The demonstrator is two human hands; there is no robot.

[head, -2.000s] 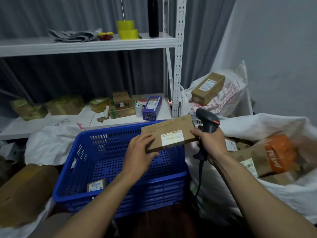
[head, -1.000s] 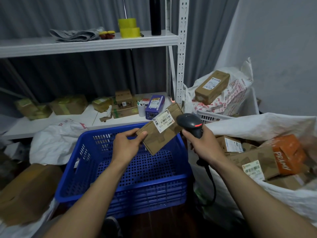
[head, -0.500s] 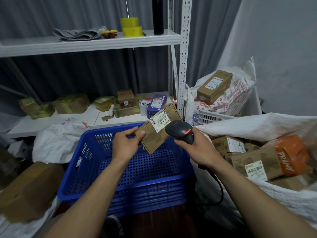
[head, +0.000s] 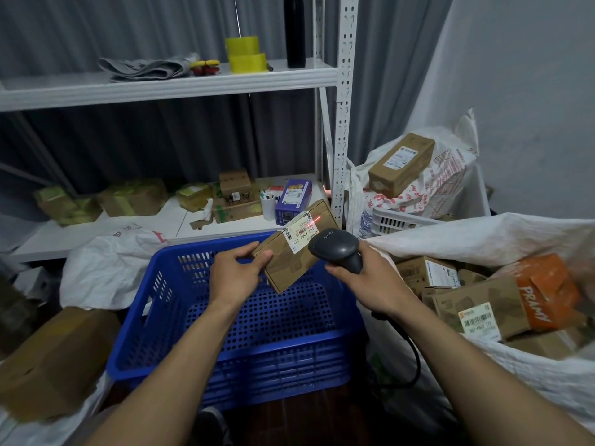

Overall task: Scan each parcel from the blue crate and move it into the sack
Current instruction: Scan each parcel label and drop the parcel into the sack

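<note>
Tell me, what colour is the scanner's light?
Red: the scanner casts a line on the parcel label; head view.

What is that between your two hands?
The brown parcel, seen in the head view: the left hand grips one end above the blue crate, and the right hand aims the scanner at its label.

Worker's arms, seen from a head-worn camera: the left forearm (head: 180, 358) and right forearm (head: 467, 358) are bare along their whole visible length, down to the picture's lower edge. The left hand (head: 236, 278) and right hand (head: 367, 284) are bare as well. The fingers (head: 244, 252) are slender, and the one thumbnail in clear view, on the left hand, looks short. Knuckles and tendons show faintly on the backs of both hands in the dim room light. A dark rounded shape (head: 211, 423) low between the arms may be a shoe; it is too dim to tell.
</note>
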